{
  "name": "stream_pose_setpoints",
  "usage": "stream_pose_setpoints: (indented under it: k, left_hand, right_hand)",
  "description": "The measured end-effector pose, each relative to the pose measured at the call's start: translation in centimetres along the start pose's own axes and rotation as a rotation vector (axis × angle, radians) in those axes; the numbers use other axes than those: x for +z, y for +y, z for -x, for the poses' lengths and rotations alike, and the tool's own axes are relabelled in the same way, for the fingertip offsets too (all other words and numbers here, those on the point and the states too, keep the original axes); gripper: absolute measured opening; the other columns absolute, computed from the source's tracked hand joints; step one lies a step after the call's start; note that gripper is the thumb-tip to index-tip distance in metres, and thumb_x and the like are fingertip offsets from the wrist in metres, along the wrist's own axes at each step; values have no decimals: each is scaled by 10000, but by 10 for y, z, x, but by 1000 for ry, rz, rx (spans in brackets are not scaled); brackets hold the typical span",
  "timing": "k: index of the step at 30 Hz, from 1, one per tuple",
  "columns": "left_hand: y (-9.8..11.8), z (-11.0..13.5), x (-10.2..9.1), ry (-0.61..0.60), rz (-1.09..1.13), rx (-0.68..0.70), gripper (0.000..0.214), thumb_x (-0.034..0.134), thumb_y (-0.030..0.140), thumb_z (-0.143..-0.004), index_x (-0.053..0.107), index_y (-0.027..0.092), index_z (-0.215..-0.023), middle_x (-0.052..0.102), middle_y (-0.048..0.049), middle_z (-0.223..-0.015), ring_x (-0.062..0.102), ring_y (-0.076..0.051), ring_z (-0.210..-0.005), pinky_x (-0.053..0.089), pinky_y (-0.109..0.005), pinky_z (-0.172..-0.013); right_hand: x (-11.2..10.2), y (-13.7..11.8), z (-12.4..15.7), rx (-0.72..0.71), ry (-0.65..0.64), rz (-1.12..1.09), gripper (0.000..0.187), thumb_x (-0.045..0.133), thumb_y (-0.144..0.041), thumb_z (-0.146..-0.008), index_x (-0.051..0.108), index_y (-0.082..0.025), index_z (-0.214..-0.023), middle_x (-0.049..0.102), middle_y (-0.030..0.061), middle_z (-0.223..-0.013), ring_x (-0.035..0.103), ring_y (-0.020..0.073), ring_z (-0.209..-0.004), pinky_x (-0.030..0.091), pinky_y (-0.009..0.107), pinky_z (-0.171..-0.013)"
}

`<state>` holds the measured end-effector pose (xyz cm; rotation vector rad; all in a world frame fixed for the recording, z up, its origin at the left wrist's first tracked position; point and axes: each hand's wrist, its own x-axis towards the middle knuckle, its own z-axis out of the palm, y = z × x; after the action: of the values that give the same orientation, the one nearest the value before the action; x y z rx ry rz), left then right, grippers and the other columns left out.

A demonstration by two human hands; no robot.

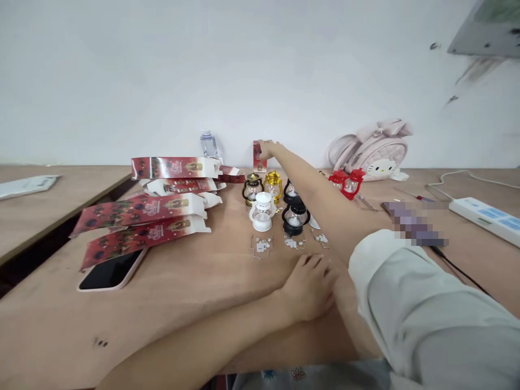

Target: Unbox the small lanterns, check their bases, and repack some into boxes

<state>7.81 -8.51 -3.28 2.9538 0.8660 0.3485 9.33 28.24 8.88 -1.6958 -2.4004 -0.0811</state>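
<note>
My right hand point(270, 147) reaches across the table to the wall, its fingers closed around the top of a small red box point(260, 164) standing upright. Palm down on the table near the front edge, my left hand point(311, 287) rests with fingers stretched out, holding nothing. Between the hands stand several miniature lanterns: a white lantern point(262, 212), a black lantern point(296, 218), a gold lantern point(273, 187) and a bronze one point(253, 189). Another dark lantern is partly hidden behind my right forearm. Small wire handles and tiny parts point(262, 246) lie before them.
At left, several flattened red printed boxes point(142, 214) overlap a phone point(111, 271). A clear bottle point(208, 145) stands by the wall. To the right are red lanterns point(352, 184), a pink bag point(377, 154), a screwdriver point(418, 196), a blurred-out device point(410, 222) and a power strip point(487, 216).
</note>
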Motion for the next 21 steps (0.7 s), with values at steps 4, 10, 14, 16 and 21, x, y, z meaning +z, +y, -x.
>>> stream_pose_setpoints:
  k: [4, 10, 14, 16, 21]
  left_hand:
    - [3, -2, -1, -15, -25, 10, 284, 445, 314, -890, 575, 138, -1071, 584, -133, -1168, 488, -271, -1131, 393, -395, -910]
    - [-1, 0, -1, 0, 1, 11, 249, 445, 292, -886, 575, 138, -1033, 581, -124, -1163, 497, -267, -1110, 414, -390, -888]
    - [-4, 3, -2, 16, 55, 14, 269, 429, 264, -890, 536, 138, -1102, 554, -114, -1246, 471, -258, -1177, 401, -399, -958]
    - [-5, 3, -4, 6, 91, 8, 262, 426, 245, -886, 533, 140, -1101, 553, -118, -1257, 470, -266, -1196, 394, -415, -978]
    - [-7, 0, -12, 45, 409, -110, 342, 510, 259, -847, 473, 153, -1169, 578, -149, -1213, 529, -287, -1137, 402, -472, -971]
  right_hand:
    - [6, -3, -9, -6, 35, 10, 720, 682, -291, -687, 403, -85, -1317, 398, 213, -1399, 299, 403, -1320, 239, 618, -1053]
    - [-4, -20, -2, -125, 122, 148, 729, 750, -412, -629, 474, -35, -1189, 443, 259, -1319, 343, 417, -1291, 282, 594, -1031]
    - [-37, -24, 10, -170, 166, 113, 772, 786, -328, -592, 431, -54, -1221, 563, 209, -1172, 513, 346, -1111, 394, 502, -964]
    - [-61, -17, 27, -209, 354, -12, 758, 749, -369, -649, 400, -74, -1253, 556, 191, -1183, 530, 327, -1075, 415, 485, -945]
    - [-101, 18, 143, -356, 694, -415, 597, 483, -534, -876, 320, -222, -1358, 495, 92, -1308, 511, 251, -1153, 396, 440, -1011]
